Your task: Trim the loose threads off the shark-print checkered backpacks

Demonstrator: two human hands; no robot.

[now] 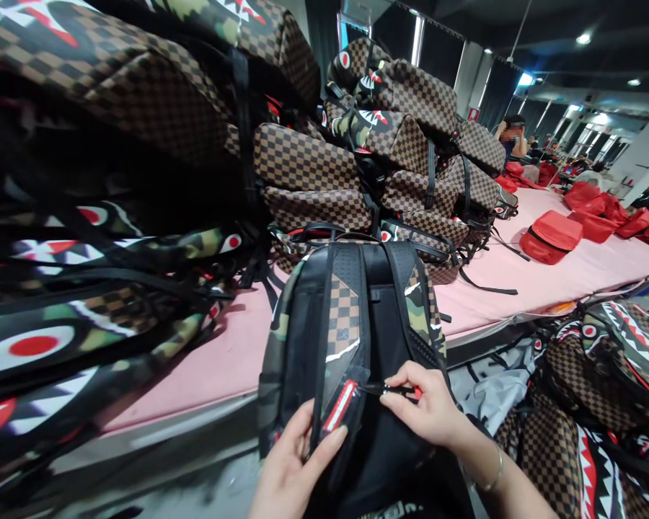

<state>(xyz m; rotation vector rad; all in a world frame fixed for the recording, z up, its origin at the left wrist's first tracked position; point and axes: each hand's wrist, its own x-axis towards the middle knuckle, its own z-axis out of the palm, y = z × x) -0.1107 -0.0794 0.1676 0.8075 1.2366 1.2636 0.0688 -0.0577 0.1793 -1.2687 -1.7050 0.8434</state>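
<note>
A black backpack [303,331] with camouflage sides stands upright before me, its back panel and shoulder straps facing me. My left hand [306,458] pinches the left shoulder strap [342,306], which has a brown check panel. The thumb lies at the lower end of a red-and-white patch [340,407] under clear film on that strap. Between the thumb and fingers of my right hand [425,404] is a small dark pointed tool [377,388] with a bit of red near the palm. Its tip points left, at the strap's edge beside the film. Whether its blades are apart is too small to tell.
Stacks of check-and-camouflage backpacks [308,162] rise at the left and behind on a pink-topped table [221,360]. Red bags [552,236] lie farther right on it. More backpacks [567,375] are piled low at the right. A person [513,137] is in the background.
</note>
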